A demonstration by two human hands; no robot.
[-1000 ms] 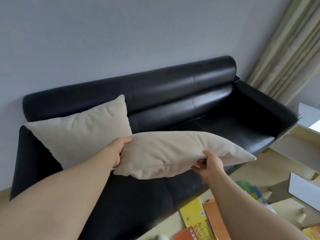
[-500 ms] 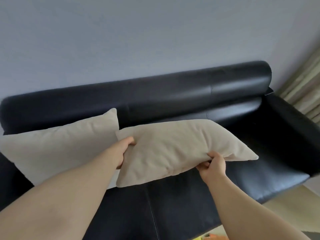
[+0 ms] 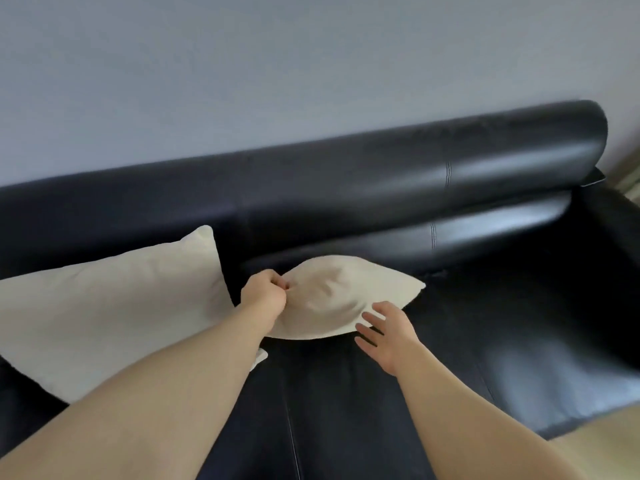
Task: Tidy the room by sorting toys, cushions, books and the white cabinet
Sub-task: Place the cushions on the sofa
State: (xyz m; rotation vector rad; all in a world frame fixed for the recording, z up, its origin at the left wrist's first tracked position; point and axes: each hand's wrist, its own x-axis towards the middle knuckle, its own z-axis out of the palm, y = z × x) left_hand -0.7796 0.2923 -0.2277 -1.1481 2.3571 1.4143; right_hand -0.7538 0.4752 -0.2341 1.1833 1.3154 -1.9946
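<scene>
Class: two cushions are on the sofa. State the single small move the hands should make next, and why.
Probably tilt the held cushion upright against the backrest: the left hand grips its edge, the right hand is open, and the other cushion already leans there.

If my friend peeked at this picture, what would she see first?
Probably the shiny black sofa along the grey wall, because it fills most of the view. Next come two pale cushions. The leaning cushion sits at the sofa's left end, and the left hand grips the middle cushion by its edge while the right hand is open beside it.
</scene>
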